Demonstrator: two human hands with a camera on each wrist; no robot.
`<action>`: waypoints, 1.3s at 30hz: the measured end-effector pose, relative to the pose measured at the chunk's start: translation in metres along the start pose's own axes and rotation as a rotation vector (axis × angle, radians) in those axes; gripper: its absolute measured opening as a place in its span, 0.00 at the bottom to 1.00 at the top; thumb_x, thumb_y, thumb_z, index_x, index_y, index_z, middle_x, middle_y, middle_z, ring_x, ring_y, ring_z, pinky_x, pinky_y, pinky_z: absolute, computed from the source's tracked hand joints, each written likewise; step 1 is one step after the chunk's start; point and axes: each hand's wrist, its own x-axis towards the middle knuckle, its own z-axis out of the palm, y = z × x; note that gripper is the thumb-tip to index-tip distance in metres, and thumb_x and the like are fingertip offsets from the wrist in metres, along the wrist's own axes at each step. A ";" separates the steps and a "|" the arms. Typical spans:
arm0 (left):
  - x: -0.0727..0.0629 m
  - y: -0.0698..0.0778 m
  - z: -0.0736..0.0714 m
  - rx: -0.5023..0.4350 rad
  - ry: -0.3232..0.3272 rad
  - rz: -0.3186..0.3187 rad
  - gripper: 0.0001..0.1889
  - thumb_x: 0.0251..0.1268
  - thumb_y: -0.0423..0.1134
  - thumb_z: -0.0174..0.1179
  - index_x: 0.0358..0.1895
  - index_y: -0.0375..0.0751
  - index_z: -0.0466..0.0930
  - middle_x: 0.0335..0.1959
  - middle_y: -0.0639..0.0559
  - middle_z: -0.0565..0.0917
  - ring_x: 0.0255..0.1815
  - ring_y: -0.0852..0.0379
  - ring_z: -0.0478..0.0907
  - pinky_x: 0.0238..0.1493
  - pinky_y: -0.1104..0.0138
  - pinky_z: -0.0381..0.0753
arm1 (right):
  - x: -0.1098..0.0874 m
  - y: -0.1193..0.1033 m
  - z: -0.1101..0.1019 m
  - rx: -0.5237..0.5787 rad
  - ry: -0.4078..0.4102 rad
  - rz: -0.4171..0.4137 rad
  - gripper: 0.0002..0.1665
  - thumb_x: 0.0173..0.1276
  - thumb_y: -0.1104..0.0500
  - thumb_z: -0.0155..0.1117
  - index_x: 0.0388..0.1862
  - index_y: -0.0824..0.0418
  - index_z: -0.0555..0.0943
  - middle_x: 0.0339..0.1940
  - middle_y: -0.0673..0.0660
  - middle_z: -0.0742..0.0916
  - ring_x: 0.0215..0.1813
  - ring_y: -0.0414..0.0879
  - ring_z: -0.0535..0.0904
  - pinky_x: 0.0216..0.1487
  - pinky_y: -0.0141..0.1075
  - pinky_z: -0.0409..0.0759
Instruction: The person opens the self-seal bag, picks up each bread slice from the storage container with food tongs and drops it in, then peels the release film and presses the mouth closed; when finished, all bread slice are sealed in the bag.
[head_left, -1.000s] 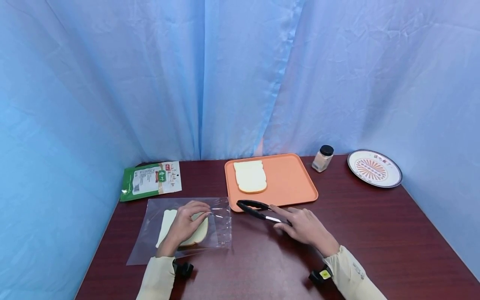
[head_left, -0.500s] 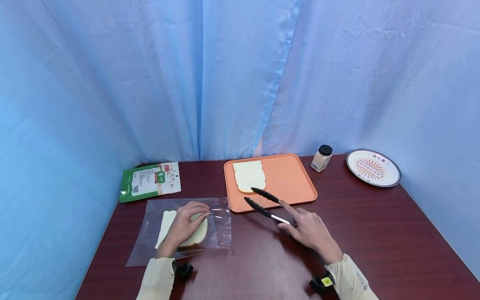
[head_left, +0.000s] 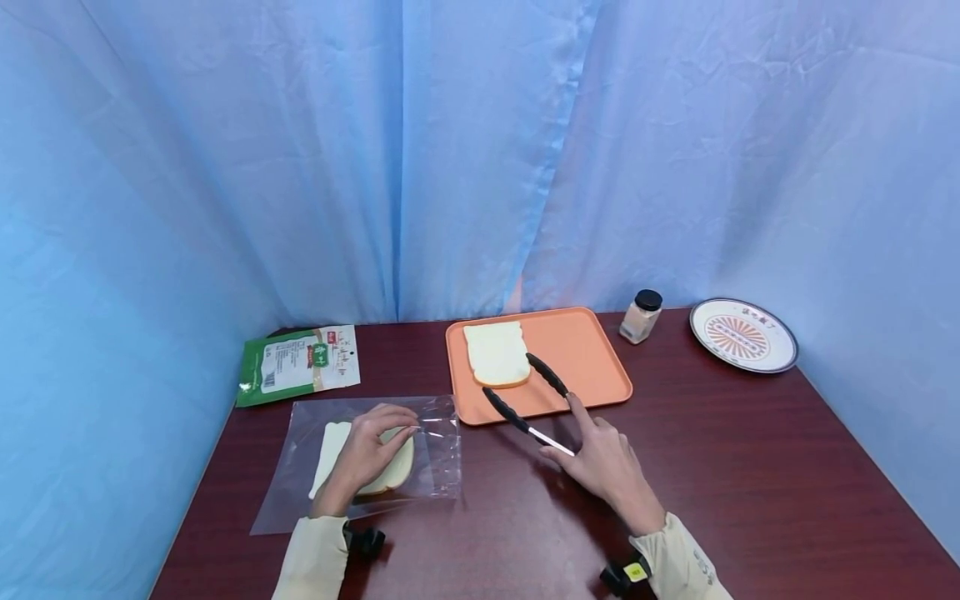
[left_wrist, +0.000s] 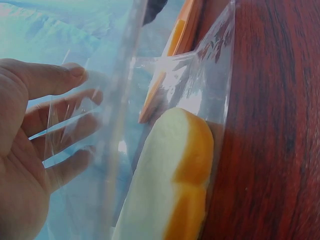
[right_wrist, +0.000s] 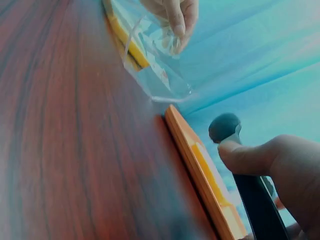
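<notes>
So the left hand (head_left: 372, 443) was over on the left side, thumb and fingertips brought together on a bit of film, pinching the upper side of a clear plastic bag (head_left: 442, 454). In the left wrist view you could see that film raised up beside the fingers. The bag was spread on the dark red-brown table (head_left: 750, 467) with one bread slice (head_left: 396, 473) lying flat inside it, partly hidden by the hand in the head view.

The right hand had hold of some black-tipped tongs (head_left: 510, 412) – thumb on one arm, index finger stretched along the other, the rest of the grip hard to make out. The right hand (head_left: 606, 468) was fairly wide open between thumb and finger, and the tongs were spread wide too. Their tips were by the right and near edges of a second slice (head_left: 498, 354), which lay on the left part of an orange tray (head_left: 577, 354). Couldn't tell if they were touching it.

Behind the bag there was a green and white packet (head_left: 300, 365), and right of the tray a black-lidded jar (head_left: 641, 317), then a patterned plate (head_left: 743, 337). Blue curtains (head_left: 480, 158) hung all round the back.
</notes>
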 end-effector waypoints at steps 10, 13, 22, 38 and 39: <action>0.000 -0.001 0.000 0.000 0.004 0.013 0.05 0.58 0.29 0.70 0.38 0.39 0.91 0.41 0.48 0.89 0.45 0.50 0.86 0.48 0.55 0.87 | 0.010 -0.026 0.000 0.027 -0.145 0.229 0.58 0.53 0.28 0.72 0.74 0.53 0.60 0.36 0.66 0.85 0.30 0.60 0.83 0.25 0.48 0.78; 0.000 -0.002 0.000 -0.006 0.004 0.017 0.05 0.58 0.29 0.70 0.37 0.39 0.90 0.41 0.48 0.89 0.46 0.50 0.86 0.48 0.54 0.87 | 0.012 -0.033 0.001 0.024 -0.181 0.278 0.59 0.54 0.28 0.71 0.75 0.55 0.58 0.35 0.66 0.85 0.27 0.57 0.81 0.23 0.44 0.75; -0.001 -0.001 0.000 -0.005 0.006 0.027 0.05 0.58 0.29 0.70 0.37 0.39 0.91 0.40 0.48 0.89 0.45 0.50 0.86 0.48 0.54 0.87 | 0.019 -0.053 0.007 0.036 -0.210 0.370 0.59 0.56 0.28 0.70 0.74 0.60 0.59 0.28 0.65 0.82 0.22 0.54 0.77 0.21 0.42 0.73; 0.000 0.000 0.000 0.005 0.002 0.037 0.05 0.58 0.29 0.70 0.37 0.39 0.90 0.40 0.47 0.89 0.45 0.50 0.86 0.47 0.54 0.87 | 0.022 -0.081 0.027 0.058 -0.145 0.442 0.58 0.55 0.31 0.72 0.71 0.62 0.60 0.34 0.73 0.85 0.30 0.65 0.84 0.26 0.51 0.80; 0.000 -0.001 0.000 0.006 0.003 0.040 0.05 0.58 0.29 0.70 0.37 0.38 0.90 0.40 0.47 0.89 0.45 0.50 0.86 0.47 0.54 0.87 | 0.022 -0.081 0.028 0.058 -0.142 0.447 0.58 0.55 0.31 0.73 0.72 0.62 0.60 0.35 0.73 0.85 0.31 0.65 0.84 0.26 0.51 0.80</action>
